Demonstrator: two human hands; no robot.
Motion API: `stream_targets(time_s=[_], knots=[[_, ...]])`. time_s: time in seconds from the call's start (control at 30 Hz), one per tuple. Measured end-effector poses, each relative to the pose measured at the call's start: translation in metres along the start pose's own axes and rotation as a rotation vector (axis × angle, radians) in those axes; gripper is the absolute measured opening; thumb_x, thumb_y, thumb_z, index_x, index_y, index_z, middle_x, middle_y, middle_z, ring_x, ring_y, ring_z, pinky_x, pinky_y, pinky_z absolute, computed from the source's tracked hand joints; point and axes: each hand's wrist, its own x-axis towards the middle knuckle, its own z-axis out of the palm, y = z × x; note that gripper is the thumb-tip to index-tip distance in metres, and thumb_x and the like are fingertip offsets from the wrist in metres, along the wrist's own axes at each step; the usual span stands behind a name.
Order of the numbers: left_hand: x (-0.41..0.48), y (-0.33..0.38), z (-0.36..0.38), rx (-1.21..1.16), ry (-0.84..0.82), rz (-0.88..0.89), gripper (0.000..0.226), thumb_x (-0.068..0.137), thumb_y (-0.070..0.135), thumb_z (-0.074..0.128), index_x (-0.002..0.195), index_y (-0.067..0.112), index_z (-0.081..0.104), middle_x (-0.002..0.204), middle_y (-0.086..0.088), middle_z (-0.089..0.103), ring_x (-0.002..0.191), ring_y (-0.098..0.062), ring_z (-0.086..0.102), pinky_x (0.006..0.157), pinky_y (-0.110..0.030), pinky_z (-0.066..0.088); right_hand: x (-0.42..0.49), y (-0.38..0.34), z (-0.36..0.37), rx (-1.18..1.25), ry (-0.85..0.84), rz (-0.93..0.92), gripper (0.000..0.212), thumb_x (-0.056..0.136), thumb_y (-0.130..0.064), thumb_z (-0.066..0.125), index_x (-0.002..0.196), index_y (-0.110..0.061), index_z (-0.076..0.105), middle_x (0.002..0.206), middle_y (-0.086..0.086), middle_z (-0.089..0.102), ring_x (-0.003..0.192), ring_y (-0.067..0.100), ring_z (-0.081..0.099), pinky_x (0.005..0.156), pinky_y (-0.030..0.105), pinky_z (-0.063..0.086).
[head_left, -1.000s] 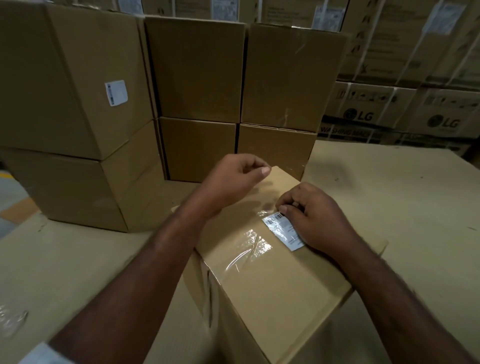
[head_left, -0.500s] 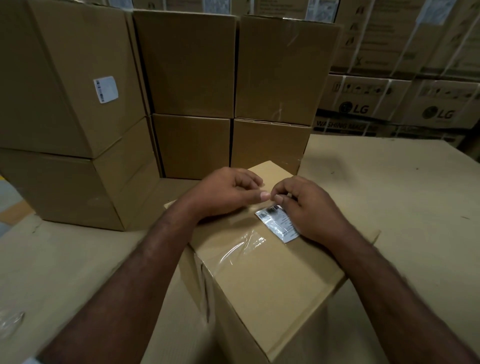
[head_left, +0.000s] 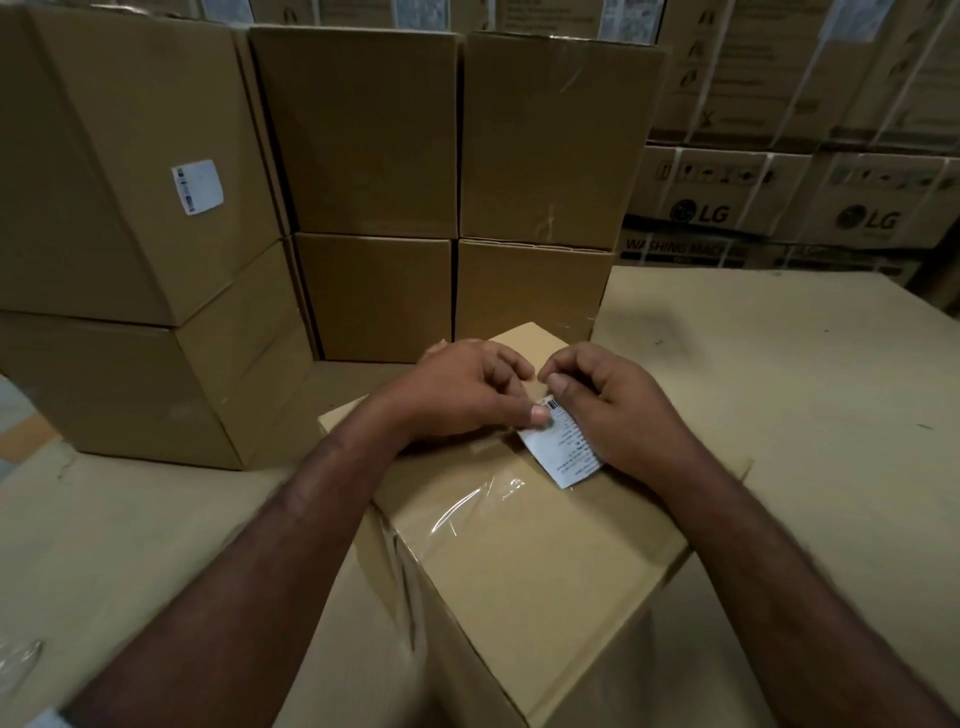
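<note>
The left hand (head_left: 462, 389), clear of the label (head_left: 563, 449) a second ago, now pinches its 10 o'clock corner while the curled right hand (head_left: 618, 415) holds its 3 o'clock edge, so the label, atop the box (head_left: 545, 561), is probably being peeled or repositioned.

I see a white barcode label (head_left: 563, 448) lying askew, perhaps half-stuck, atop the tape-sealed cardboard box (head_left: 519, 566).
</note>
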Motion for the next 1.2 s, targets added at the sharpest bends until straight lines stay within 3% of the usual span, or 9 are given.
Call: stream_targets(time_s=[0.13,0.27,0.37,0.43,0.5,0.67,0.83,1.03,1.2], knots=[[-0.003,0.001,-0.004,-0.107,-0.05,-0.007,0.029,0.066,0.051,0.083,0.071,0.022,0.077,0.102,0.025,0.07,0.101,0.006,0.062,0.114,-0.06,0.03,-0.004,-0.009,-0.005,0.144,0.006,0.058,0.024,0.098,-0.019,0.06,0.115,-0.036,0.062,0.08,0.006,0.07,0.07,0.019,0.068,0.063,0.043,0.055],[-0.006,0.001,-0.007,-0.129,-0.059,-0.01,0.036,0.072,0.049,0.083,0.077,0.014,0.078,0.105,0.016,0.073,0.105,-0.003,0.065,0.113,-0.06,0.033,-0.015,-0.013,-0.017,0.133,0.007,0.105,0.026,0.1,-0.024,0.057,0.124,-0.034,0.056,0.081,-0.004,0.074,0.069,0.0,0.066,0.069,0.022,0.05],[-0.006,0.0,-0.008,-0.179,-0.045,-0.041,0.028,0.08,0.033,0.083,0.081,0.005,0.077,0.104,0.008,0.074,0.102,-0.005,0.067,0.101,-0.042,0.05,-0.029,-0.01,-0.026,0.048,-0.035,0.15,0.022,0.1,-0.033,0.056,0.121,-0.039,0.057,0.081,-0.009,0.073,0.071,-0.003,0.063,0.07,0.022,0.046],[-0.006,0.0,-0.007,-0.198,-0.043,-0.034,0.024,0.081,0.027,0.082,0.082,0.003,0.077,0.105,0.006,0.075,0.104,-0.006,0.067,0.095,-0.033,0.053,-0.035,-0.009,-0.032,0.073,-0.066,0.187,0.024,0.101,-0.028,0.055,0.122,-0.038,0.058,0.081,-0.008,0.073,0.071,-0.002,0.062,0.074,0.025,0.046],[-0.006,0.0,-0.006,-0.232,-0.051,-0.026,0.023,0.081,0.025,0.081,0.085,0.002,0.077,0.107,0.004,0.075,0.107,-0.007,0.066,0.092,-0.026,0.053,-0.038,-0.008,-0.035,0.072,-0.093,0.21,0.028,0.099,-0.022,0.057,0.122,-0.038,0.057,0.081,-0.005,0.071,0.076,0.006,0.064,0.076,0.025,0.049],[-0.006,0.0,-0.007,-0.301,-0.057,-0.008,0.036,0.072,0.033,0.079,0.088,0.0,0.078,0.109,0.002,0.075,0.107,-0.002,0.065,0.082,-0.009,0.049,-0.041,-0.009,-0.033,0.026,-0.117,0.2,0.043,0.091,-0.009,0.065,0.122,-0.036,0.056,0.082,-0.003,0.07,0.082,0.01,0.065,0.069,0.009,0.046],[-0.005,-0.004,-0.008,-0.295,-0.083,-0.013,0.036,0.075,0.032,0.077,0.092,0.0,0.078,0.113,0.006,0.074,0.109,0.006,0.062,0.079,-0.004,0.046,-0.043,-0.009,-0.036,0.067,-0.136,0.183,0.042,0.09,-0.008,0.069,0.121,-0.033,0.058,0.081,-0.002,0.07,0.077,0.015,0.063,0.074,0.022,0.05],[-0.006,-0.004,-0.009,-0.292,-0.08,-0.007,0.046,0.071,0.035,0.076,0.097,-0.003,0.076,0.113,0.007,0.075,0.109,0.006,0.062,0.087,-0.016,0.044,-0.045,-0.012,-0.039,0.152,-0.154,0.196,0.034,0.092,-0.009,0.067,0.115,-0.032,0.059,0.083,0.0,0.069,0.085,0.024,0.064,0.081,0.037,0.054],[-0.007,-0.004,-0.009,-0.293,-0.088,0.006,0.044,0.073,0.033,0.076,0.096,-0.005,0.076,0.113,0.004,0.075,0.113,0.0,0.063,0.096,-0.026,0.045,-0.046,-0.013,-0.04,0.177,-0.151,0.21,0.031,0.092,-0.01,0.066,0.113,-0.032,0.059,0.085,0.0,0.072,0.087,0.02,0.068,0.082,0.038,0.056]])
